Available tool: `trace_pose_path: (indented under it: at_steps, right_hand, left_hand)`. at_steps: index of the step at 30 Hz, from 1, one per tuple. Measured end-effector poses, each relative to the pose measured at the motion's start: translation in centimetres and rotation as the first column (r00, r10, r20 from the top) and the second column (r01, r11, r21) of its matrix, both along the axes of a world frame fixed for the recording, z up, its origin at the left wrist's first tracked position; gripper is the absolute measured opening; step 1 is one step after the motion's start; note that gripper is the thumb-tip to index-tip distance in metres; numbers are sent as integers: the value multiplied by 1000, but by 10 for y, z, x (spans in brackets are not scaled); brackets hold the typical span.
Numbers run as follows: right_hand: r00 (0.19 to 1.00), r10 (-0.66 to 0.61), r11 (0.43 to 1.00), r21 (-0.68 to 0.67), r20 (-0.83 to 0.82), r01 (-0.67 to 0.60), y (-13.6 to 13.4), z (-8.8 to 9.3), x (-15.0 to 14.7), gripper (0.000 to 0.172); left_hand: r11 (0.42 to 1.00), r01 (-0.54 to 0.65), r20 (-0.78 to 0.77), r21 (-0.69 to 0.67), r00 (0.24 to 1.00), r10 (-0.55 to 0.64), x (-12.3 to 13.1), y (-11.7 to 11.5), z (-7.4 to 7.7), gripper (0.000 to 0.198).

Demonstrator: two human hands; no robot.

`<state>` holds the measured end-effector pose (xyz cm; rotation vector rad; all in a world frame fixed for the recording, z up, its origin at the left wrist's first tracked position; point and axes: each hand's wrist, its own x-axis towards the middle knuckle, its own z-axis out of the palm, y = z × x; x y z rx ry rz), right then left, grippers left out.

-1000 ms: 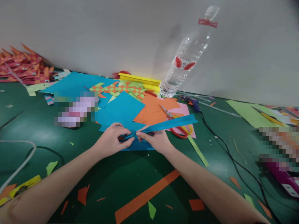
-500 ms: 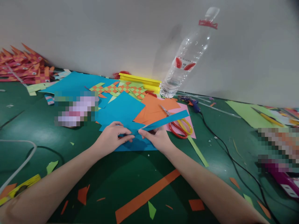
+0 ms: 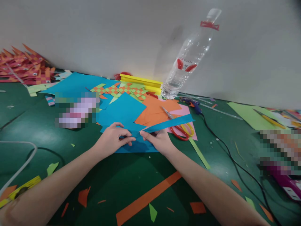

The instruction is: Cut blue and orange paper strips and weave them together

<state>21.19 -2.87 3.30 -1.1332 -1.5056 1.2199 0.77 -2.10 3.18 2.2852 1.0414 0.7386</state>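
My left hand [image 3: 110, 141] and my right hand [image 3: 158, 140] meet over a blue paper sheet [image 3: 138, 145] on the green table [image 3: 131, 175]. Both pinch a folded blue paper strip [image 3: 169, 123] at its near end. The strip slants up and to the right from my fingers, over red and yellow scissors [image 3: 181, 128] that lie on pink paper [image 3: 184, 111]. Fingers of each hand are closed on the paper. A larger blue sheet [image 3: 123, 108] and orange sheets [image 3: 154, 110] lie just beyond my hands.
A clear plastic bottle [image 3: 188, 58] leans at the wall. Yellow rulers [image 3: 141, 81] and woven orange-green paper pieces [image 3: 119, 88] lie behind the sheets. A stack of woven pieces [image 3: 23, 66] sits far left. A black cable [image 3: 225, 147] runs right; orange scraps [image 3: 148, 196] litter the front.
The blue strip's far end dropped slightly and then rose a little; my hands have shifted a bit toward the sheets while still pinching its near end.
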Motion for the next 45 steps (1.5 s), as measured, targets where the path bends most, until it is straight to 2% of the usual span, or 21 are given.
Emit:
trace_pose_path:
  at_steps: [6, 11, 17, 24, 31, 34, 39, 45]
  right_hand:
    - [1000, 25, 1000, 3, 15, -25, 2, -3, 4, 28]
    - [999, -33, 999, -10, -11, 33, 4, -5, 5, 35]
    - [985, -156, 988, 8, 75, 156, 2, -7, 3, 45]
    - [981, -156, 988, 11, 113, 156, 1, -7, 3, 52]
    - [995, -91, 995, -42, 41, 93, 8, 1, 10, 40]
    - [995, -89, 995, -42, 38, 91, 9, 4, 11, 42]
    - [984, -158, 987, -24, 77, 160, 8, 0, 10, 49]
    - [971, -238, 970, -53, 14, 238, 13, -2, 14, 42]
  left_hand:
    - [1000, -4, -54, 23, 999, 6, -3, 3, -1, 44]
    - [999, -21, -48, 27, 999, 23, -3, 5, -3, 41]
    - [999, -9, -29, 42, 1000, 11, 0, 2, 0, 42]
    - [999, 11, -24, 43, 1000, -9, 4, 2, -1, 44]
    - [1000, -3, -34, 7, 999, 3, 0, 4, -3, 45]
    - [1000, -17, -21, 0, 1000, 17, 0, 5, -2, 48]
    - [1000, 16, -25, -5, 1000, -16, 4, 3, -6, 42]
    - [998, 61, -22, 13, 998, -60, 3, 4, -7, 39]
